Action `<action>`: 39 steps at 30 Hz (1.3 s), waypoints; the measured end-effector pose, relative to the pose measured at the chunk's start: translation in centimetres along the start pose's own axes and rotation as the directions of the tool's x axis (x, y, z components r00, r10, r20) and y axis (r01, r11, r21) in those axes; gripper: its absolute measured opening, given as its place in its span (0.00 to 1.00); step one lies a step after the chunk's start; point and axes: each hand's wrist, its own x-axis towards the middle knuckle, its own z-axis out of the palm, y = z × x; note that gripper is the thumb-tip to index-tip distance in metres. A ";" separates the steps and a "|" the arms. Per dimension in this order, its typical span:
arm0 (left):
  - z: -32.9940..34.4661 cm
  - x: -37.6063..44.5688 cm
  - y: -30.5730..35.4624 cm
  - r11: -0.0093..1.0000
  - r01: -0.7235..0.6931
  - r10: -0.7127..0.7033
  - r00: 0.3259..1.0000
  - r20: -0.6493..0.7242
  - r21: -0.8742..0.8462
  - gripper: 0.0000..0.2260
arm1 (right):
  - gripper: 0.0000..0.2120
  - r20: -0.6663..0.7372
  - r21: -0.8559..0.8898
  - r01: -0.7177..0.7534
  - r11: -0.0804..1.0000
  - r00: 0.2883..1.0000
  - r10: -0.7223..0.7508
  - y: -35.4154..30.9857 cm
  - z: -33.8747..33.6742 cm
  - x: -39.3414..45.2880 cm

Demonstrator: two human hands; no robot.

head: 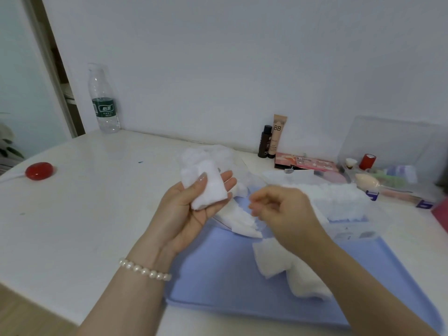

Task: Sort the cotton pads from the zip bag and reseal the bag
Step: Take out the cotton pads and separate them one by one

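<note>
My left hand (194, 209) is raised palm up over the table and holds a small stack of white cotton pads (208, 187), the thumb pressed across them. To its right my right hand (278, 207) hovers above the blue mat (218, 275), blurred, its fingers curled; whether it holds a pad I cannot tell. Loose cotton pads (271, 260) lie on the mat under my right wrist. A row of pads (240, 219) spills from the clear zip bag (218, 154) behind my left hand. More pads (337, 197) fill a clear container at the right.
A water bottle (104, 100) stands at the back left and a red round object (39, 170) lies at the table's left edge. Cosmetic bottles (272, 139), a pink palette (305, 163) and a clear organizer box (388, 151) crowd the back right.
</note>
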 end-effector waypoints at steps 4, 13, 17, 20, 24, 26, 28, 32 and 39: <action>0.1 -0.1 -0.2 0.999 0.038 -0.038 0.999 0.008 -0.001 0.15 | 0.22 0.318 -0.442 0.106 0.891 0.947 0.045 1.8 1.8 -0.2; 0.2 0.0 -0.2 0.998 0.054 -0.054 0.998 -0.027 -0.028 0.15 | 0.14 0.216 -0.252 0.024 0.967 0.976 0.032 1.8 0.3 0.6; 0.3 -0.1 -0.1 0.998 0.055 -0.056 0.998 -0.029 -0.028 0.15 | 0.08 0.102 -0.084 -0.048 0.995 0.993 0.056 1.2 -0.4 0.9; 0.4 -0.1 -0.2 0.999 0.047 -0.048 0.998 -0.031 -0.015 0.14 | 0.08 0.074 0.113 -0.148 0.982 0.987 0.141 0.8 -1.2 1.1; 0.5 -0.2 -0.4 0.999 0.052 -0.053 0.999 -0.009 -0.014 0.15 | 0.08 0.149 0.246 -0.239 0.939 0.967 0.206 0.0 -3.0 0.8; 0.6 -0.2 -0.5 0.998 0.061 -0.061 0.998 0.017 -0.015 0.15 | 0.07 0.192 0.280 -0.285 0.917 0.952 0.238 -0.4 -3.6 0.3; 0.8 -0.3 -0.7 0.997 0.079 -0.078 0.996 0.043 -0.022 0.15 | 0.07 0.209 0.299 -0.326 0.897 0.939 0.272 -0.6 -4.4 -0.3; 0.8 -0.3 -0.8 0.993 0.104 -0.100 0.993 0.065 -0.050 0.15 | 0.10 0.255 0.412 -0.439 0.798 0.897 0.362 -0.4 -6.3 -1.8; 2.2 -0.6 -1.3 0.983 0.179 -0.182 0.976 0.116 0.040 0.16 | 0.06 0.093 0.003 -0.389 0.921 0.917 0.387 1.9 -5.6 -4.2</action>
